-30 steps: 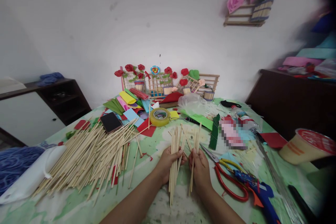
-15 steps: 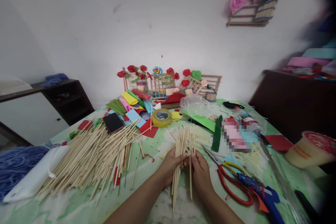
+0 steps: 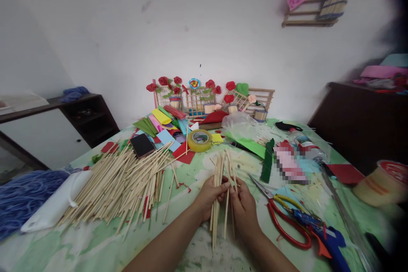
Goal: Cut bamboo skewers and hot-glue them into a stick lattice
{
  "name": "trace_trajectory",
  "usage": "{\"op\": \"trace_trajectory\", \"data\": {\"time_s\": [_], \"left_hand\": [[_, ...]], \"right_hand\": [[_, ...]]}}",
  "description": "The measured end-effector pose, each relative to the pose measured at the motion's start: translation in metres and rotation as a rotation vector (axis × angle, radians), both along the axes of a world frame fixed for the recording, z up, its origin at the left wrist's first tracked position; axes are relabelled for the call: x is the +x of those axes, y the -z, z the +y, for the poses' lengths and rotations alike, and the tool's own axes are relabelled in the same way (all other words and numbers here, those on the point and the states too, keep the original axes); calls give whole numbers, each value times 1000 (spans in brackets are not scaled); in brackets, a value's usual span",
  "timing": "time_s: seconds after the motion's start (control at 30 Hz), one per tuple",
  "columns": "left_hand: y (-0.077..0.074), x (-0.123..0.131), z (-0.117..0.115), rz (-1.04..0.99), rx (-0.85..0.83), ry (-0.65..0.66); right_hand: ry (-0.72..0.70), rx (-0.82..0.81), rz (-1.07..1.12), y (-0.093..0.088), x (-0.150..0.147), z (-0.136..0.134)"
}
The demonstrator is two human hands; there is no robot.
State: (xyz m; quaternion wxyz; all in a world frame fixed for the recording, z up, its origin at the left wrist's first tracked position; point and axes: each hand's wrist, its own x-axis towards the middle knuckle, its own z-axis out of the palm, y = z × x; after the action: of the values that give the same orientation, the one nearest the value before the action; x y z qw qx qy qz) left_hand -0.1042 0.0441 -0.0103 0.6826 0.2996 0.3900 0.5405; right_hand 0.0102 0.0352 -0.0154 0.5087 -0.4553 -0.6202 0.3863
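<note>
My left hand [image 3: 210, 197] grips a small bundle of thin wooden sticks [image 3: 218, 178] held upright over the table [image 3: 95, 242]. My right hand [image 3: 244, 206] is pressed against the same bundle from the right and pinches a few of its sticks [image 3: 227, 216]. Both hands touch each other around the sticks. A large loose pile of the same sticks [image 3: 124, 182] lies on the table to the left of my hands.
Red-handled scissors [image 3: 280, 216] and a blue glue gun [image 3: 325, 233] lie to the right. A yellow tape roll [image 3: 199, 140], a phone [image 3: 142, 145], coloured paper [image 3: 162, 125], stick-and-flower frames [image 3: 204, 100], a bottle [image 3: 306, 146] and a cup [image 3: 381, 180] surround them.
My right hand has moved left with its few sticks and joined them to the bundle in my left hand. The view has shifted slightly.
</note>
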Motion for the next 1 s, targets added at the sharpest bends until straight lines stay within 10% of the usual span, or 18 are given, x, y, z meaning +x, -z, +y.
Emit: {"op": "trace_trajectory", "data": {"time_s": [0.4, 0.63, 1.0], "left_hand": [[-1, 2, 0, 27, 27, -45], [-7, -26, 15, 242, 87, -290], [-8, -91, 26, 1061, 172, -326]], "right_hand": [[6, -47, -9, -1, 0, 1], [11, -144, 134, 1, 0, 6], [-331, -539, 197, -39, 17, 14]]}}
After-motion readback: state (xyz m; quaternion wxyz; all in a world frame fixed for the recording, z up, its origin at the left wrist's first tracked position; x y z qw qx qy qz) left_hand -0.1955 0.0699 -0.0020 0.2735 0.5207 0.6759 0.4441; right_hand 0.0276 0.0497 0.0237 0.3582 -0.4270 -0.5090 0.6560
